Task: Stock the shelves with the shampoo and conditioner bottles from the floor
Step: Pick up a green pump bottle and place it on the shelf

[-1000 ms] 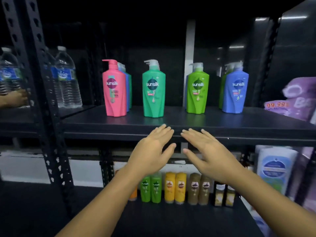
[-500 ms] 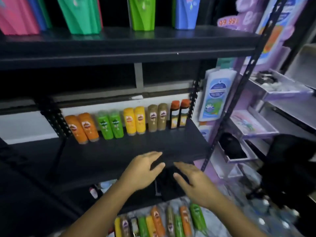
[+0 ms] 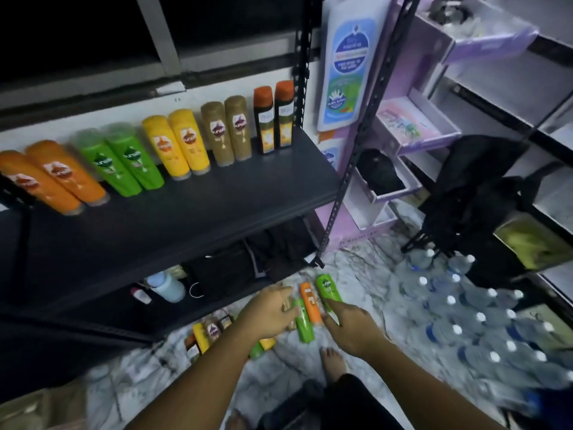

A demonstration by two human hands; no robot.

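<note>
On the dark middle shelf (image 3: 186,218), one row of bottles stands along the back edge in colour pairs: two orange shampoo bottles (image 3: 62,178), two green (image 3: 124,162), two yellow (image 3: 183,144), two olive-brown (image 3: 226,131) and two dark bottles with orange caps (image 3: 274,116). The front of that shelf is bare, so I judge the stocking partly done.

Below, on the marbled floor (image 3: 356,268), a loose batch lies on its side and is not yet shelved. It includes a small green bottle (image 3: 303,324), an orange one (image 3: 310,302) just beside it, a second green one (image 3: 328,288), and a yellow (image 3: 201,336) and a brown bottle (image 3: 212,328) nearer the rack.

The left hand (image 3: 269,311) reaches down over this batch with fingers loosely spread and nothing clasped. The right hand (image 3: 350,328) has its forefinger stretched towards the green bottles and its fingers apart, also holding nothing. Whether either hand touches a bottle is blurred. A pack of water bottles (image 3: 465,311) sits to the right.
</note>
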